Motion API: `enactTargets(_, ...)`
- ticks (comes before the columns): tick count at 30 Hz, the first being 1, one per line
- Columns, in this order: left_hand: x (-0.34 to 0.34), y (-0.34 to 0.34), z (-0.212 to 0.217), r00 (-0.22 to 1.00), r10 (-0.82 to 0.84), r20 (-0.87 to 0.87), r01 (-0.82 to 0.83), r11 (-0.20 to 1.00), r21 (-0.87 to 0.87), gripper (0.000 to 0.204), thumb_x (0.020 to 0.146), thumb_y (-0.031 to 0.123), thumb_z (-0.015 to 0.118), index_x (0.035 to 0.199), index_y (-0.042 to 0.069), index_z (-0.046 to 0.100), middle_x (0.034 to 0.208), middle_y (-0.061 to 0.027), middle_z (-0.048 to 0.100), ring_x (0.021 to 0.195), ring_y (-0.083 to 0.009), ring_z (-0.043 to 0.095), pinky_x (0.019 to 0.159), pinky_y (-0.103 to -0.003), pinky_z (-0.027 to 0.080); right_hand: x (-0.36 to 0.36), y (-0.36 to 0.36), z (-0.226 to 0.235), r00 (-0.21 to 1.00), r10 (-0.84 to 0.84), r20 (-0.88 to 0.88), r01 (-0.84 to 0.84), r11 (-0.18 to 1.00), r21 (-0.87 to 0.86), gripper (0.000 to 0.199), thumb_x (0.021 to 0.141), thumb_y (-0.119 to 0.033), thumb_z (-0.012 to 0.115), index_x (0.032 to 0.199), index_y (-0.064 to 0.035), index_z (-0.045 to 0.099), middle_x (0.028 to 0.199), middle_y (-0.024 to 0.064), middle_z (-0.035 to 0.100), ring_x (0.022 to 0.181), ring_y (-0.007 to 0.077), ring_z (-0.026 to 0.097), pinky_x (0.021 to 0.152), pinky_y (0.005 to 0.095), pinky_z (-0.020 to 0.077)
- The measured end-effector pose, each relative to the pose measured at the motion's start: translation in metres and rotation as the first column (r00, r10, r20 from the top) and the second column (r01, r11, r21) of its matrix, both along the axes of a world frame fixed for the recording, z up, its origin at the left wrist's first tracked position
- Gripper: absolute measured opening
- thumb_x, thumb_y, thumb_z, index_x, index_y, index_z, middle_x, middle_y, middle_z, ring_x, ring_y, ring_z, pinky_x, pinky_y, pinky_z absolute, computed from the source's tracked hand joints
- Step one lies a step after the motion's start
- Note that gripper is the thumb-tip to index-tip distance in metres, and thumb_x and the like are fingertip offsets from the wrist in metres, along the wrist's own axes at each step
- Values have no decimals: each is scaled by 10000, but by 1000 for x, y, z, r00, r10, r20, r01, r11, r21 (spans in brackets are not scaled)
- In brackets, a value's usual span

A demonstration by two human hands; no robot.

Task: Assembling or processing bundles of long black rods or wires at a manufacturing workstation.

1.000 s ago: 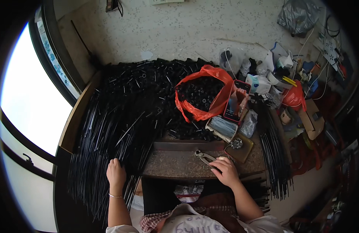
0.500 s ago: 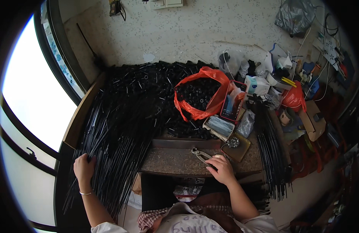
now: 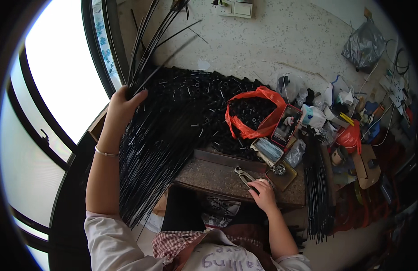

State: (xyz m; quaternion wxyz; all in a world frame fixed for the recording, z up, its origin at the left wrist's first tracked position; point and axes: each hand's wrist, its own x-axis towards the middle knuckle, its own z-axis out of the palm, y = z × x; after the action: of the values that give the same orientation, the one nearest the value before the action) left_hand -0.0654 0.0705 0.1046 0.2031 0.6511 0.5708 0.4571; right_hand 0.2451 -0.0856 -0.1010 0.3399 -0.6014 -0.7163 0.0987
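Up at the left, beside the window, the left hand point(image 3: 121, 106) is raised and closed round a bunch of thin black rods point(image 3: 148, 43). Their upper ends fan out against the speckled wall point(image 3: 281, 40) and run off the top edge, so how long they are cannot be told. Below the fist the held rods merge with a large heap of black rods point(image 3: 159, 149) that slopes down past the left forearm; where the bunch ends and the heap begins is hard to make out.

Lower down, the right hand point(image 3: 263, 194) rests on a small brown worktop point(image 3: 218, 178), its fingers curled round the handles of a pair of pliers point(image 3: 244, 175). The handles are mostly covered by the fingers; only the metal head shows, pointing left. Whether the pliers' tips are open cannot be told.

Behind the worktop lies a dark mass of small black parts point(image 3: 200, 90), too fine to tell apart. An orange plastic bag point(image 3: 254, 113) stands open among them, holding more black pieces. Just right of it leans a phone point(image 3: 288, 126) with a lit screen. A second sheaf of black rods point(image 3: 317, 189) lies at the worktop's right end. Farther right the clutter of boxes, bags and cables blurs toward the rim. A grey plastic bag point(image 3: 365, 43) sits against the wall.
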Motion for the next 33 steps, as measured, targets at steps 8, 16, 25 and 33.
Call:
enactTargets(8,69,25,6,913,-209,351,89,940,329,316,686,255,569,691,-41,457,560,-110,509,505,-173,482,492,-275,383,-39,-22,14,989,-61,132,59,998,18,210,612,-86,575,818,-64,545,793,69,539,801,229,469,721,319,368)
enactTargets(16,89,-10,-83,774,-294,561,219,955,198,268,644,146,633,595,60,384,516,14,429,468,-20,378,419,-166,302,-43,-31,27,972,-106,211,101,994,38,215,614,-91,574,828,-81,554,833,70,541,829,234,466,745,321,363)
enactTargets(25,94,-64,-49,417,-301,858,554,832,23,177,712,131,556,780,39,421,655,-8,479,557,-63,450,493,-180,369,-150,3,94,990,-142,-16,134,882,452,557,640,-68,576,1123,-9,306,841,108,528,785,209,513,726,283,387)
enactTargets(33,65,-43,-92,106,-175,979,739,673,40,241,777,149,453,999,60,424,816,-73,553,802,-167,523,729,-287,416,-158,6,48,538,137,-832,-486,856,-173,405,701,-18,521,1058,-16,330,646,19,474,524,89,465,532,199,388)
